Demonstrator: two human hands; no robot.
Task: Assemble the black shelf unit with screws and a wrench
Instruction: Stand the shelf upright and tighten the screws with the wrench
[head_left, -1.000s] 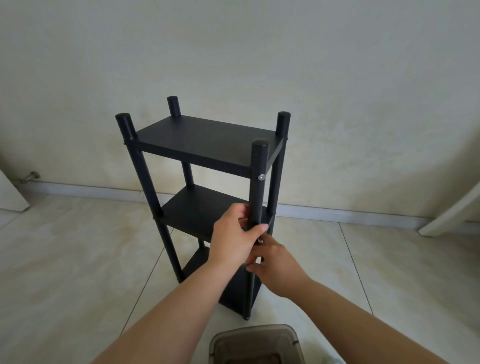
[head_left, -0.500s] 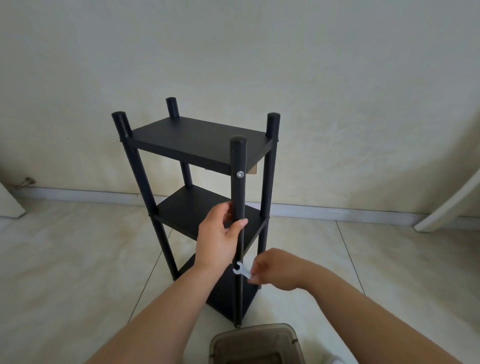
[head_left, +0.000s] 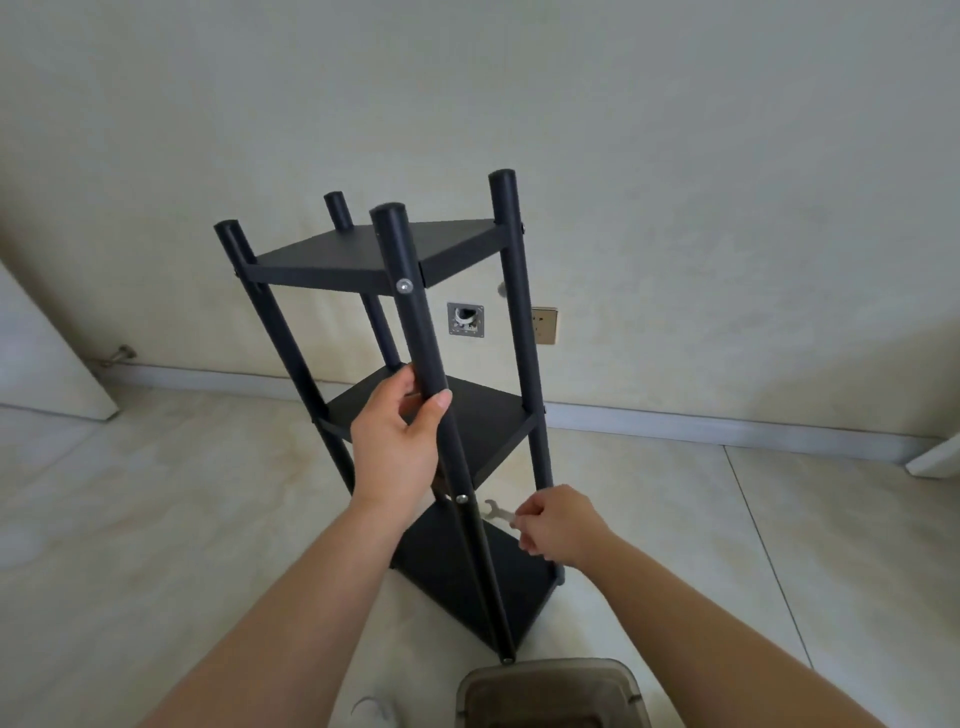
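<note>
Head view, looking down at a black shelf unit (head_left: 400, 260) with three boards and four round posts, standing on a pale tiled floor (head_left: 156, 519) near a cream wall. The left hand (head_left: 397, 447) has its grip wrapped around the nearest post (head_left: 415, 322), just above the middle board. The right hand (head_left: 558, 522) pinches a small silver wrench (head_left: 497, 512), its open end pointing toward a silver screw (head_left: 461, 499) on that post but not touching it. Compared with half a second ago, the unit has turned so another corner faces the camera, and the wrench has come away from the post. This suggests that screw is being checked or is about to be tightened. Another screw (head_left: 404, 285) shows at the top board. A brown plastic box (head_left: 553, 693) sits at the bottom edge.
</note>
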